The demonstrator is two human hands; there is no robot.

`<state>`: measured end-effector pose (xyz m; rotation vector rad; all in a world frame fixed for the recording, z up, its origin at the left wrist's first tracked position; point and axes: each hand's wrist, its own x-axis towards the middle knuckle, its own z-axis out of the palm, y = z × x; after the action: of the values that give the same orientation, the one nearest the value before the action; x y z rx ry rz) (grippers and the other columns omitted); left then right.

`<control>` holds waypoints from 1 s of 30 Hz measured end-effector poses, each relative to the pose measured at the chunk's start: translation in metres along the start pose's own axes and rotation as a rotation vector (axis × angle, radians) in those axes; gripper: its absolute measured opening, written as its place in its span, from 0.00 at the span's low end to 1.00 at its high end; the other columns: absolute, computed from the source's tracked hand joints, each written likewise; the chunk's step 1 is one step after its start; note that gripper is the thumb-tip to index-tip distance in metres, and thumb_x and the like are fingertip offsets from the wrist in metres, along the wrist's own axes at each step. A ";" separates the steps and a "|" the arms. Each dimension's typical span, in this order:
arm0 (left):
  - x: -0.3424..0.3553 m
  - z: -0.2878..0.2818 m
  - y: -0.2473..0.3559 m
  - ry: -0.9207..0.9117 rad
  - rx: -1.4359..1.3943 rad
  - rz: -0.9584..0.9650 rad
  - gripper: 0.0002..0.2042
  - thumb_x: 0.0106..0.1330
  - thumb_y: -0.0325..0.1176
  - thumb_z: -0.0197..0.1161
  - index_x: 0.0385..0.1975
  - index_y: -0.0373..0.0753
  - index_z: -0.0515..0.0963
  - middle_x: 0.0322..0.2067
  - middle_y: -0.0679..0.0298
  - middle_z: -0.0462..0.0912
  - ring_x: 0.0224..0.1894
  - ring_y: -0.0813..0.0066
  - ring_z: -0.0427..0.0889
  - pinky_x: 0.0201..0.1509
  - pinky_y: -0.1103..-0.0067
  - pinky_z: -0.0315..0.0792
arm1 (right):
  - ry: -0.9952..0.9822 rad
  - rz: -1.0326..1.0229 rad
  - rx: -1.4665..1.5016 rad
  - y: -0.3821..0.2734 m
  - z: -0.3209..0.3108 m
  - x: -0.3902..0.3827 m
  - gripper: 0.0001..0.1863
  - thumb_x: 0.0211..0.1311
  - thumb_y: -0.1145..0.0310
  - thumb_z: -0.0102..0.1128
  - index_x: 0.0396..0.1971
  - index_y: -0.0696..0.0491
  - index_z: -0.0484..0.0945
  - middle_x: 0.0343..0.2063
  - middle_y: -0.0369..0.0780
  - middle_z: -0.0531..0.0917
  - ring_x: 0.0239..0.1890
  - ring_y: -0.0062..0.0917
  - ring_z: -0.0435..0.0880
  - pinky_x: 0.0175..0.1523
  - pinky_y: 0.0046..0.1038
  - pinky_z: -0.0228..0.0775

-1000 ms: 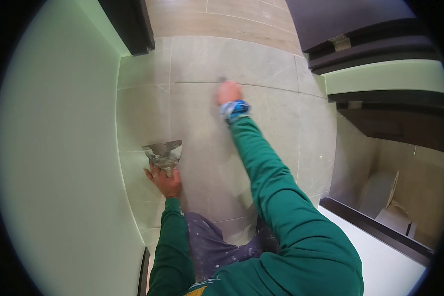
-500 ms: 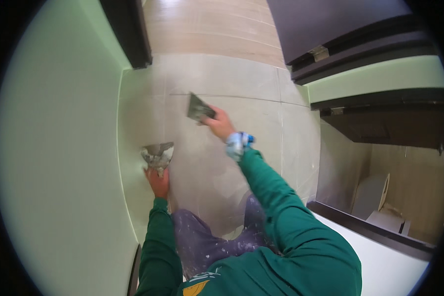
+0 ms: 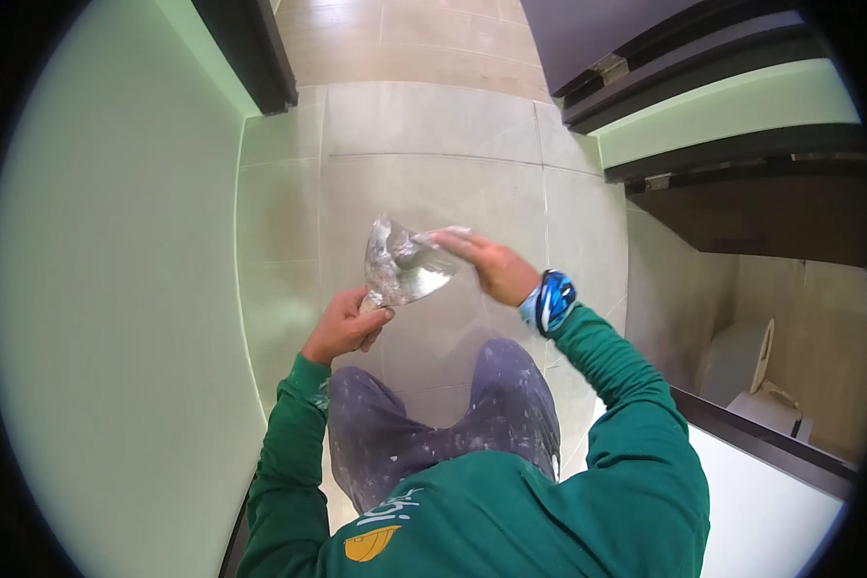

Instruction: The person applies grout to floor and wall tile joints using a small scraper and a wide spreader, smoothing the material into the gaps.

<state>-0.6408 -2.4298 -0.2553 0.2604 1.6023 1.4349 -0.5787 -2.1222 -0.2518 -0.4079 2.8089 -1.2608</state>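
Observation:
My left hand (image 3: 345, 326) is closed round the handle of a wide putty knife (image 3: 383, 275). Its blade faces up and away from me, smeared with grey paste and shiny at the right side. My right hand (image 3: 496, 265) is closed on a thin flat spreader (image 3: 445, 234), seen nearly edge-on and blurred. The spreader meets or hovers just over the far right part of the blade; I cannot tell which. Both tools are held above the light tiled floor (image 3: 433, 197), in front of my knees.
A pale green wall (image 3: 135, 279) runs along my left, with a dark door frame (image 3: 250, 53) at its far end. On the right, a dark door (image 3: 761, 207) stands by a bathroom with a toilet (image 3: 742, 361). Farther off, wood-toned tiles (image 3: 414, 39) begin.
My left hand has lifted the putty knife and brought it right, in front of me. My right hand has drawn the spreader back from the floor's far joint to the knife's blade.

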 end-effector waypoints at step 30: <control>-0.072 0.047 -0.170 0.659 0.647 -0.048 0.14 0.66 0.34 0.66 0.44 0.29 0.81 0.35 0.51 0.88 0.36 0.66 0.85 0.42 0.71 0.76 | 0.284 0.434 -0.592 0.355 -0.020 0.012 0.26 0.65 0.73 0.48 0.62 0.44 0.78 0.58 0.43 0.81 0.62 0.40 0.76 0.62 0.42 0.69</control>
<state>-0.4977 -2.4979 -0.3609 0.1125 2.5796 0.9618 -0.6725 -1.8847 -0.5001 0.3952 3.2115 -0.4190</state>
